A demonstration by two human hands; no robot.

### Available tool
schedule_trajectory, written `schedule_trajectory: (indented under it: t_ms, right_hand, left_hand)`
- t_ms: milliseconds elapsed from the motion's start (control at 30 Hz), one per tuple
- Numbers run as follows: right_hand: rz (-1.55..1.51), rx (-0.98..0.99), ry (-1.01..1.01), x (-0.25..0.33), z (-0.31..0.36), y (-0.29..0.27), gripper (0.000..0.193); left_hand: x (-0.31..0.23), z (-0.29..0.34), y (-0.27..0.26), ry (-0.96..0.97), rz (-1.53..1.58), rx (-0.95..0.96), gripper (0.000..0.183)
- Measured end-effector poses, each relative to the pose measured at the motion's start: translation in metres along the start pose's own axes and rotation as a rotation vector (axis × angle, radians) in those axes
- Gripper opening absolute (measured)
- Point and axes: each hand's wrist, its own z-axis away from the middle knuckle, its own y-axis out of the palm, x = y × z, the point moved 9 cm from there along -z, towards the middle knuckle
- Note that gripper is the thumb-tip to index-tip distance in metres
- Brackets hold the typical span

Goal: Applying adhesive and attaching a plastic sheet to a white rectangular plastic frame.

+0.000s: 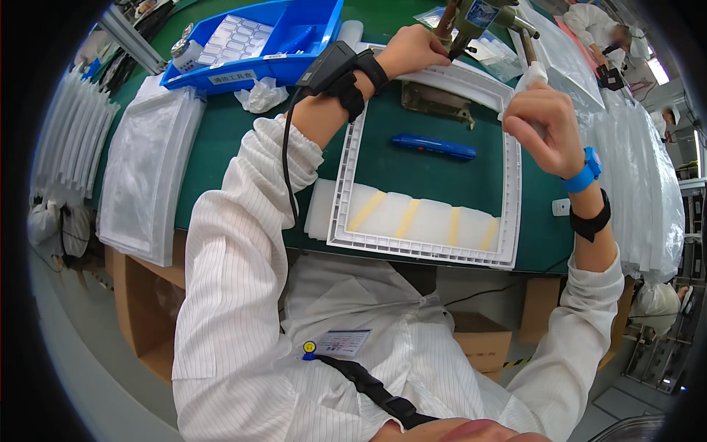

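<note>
A white plastic rectangular frame (513,191) lies on the green table in front of me. At its far edge stands an olive-green hand press (471,26), its dark tip pointing down at the frame. My left hand (416,51) is over that far edge, fingers pinched together beside the tip; what they hold, if anything, is hidden. My right hand (545,121) is closed around the lower end of the press lever (532,76), which is wrapped in white. Inside the frame opening are a blue marker pen (433,146) and the metal press base (438,103).
White foam pads (394,214) with yellow strips lie under the frame's near side. A blue divided bin (254,44) stands far left, near crumpled white paper (261,96). Bagged white panels (147,169) lie left; more plastic-wrapped pieces (630,177) stand right. Cardboard boxes (482,342) are below. Other people work far right.
</note>
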Motion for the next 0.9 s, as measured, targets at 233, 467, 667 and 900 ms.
schedule_trajectory:
  t_ms: [233, 467, 667, 900]
  right_hand:
    - [0.19, 0.074, -0.04, -0.006, 0.009, 0.037, 0.027]
    - [0.304, -0.043, -0.051, -0.008, 0.014, 0.053, 0.028]
    - [0.359, -0.054, -0.03, -0.019, 0.017, 0.065, 0.023]
    - [0.385, -0.075, -0.045, -0.017, 0.017, 0.067, 0.022]
  left_hand:
    - [-0.001, -0.004, -0.001, 0.02, 0.001, -0.015, 0.029]
    - [-0.001, 0.004, 0.0, -0.026, 0.035, -0.019, 0.028]
    - [-0.005, 0.003, 0.0, -0.054, 0.049, -0.01, 0.026]
    - [-0.005, 0.005, -0.002, -0.066, 0.052, -0.014, 0.026]
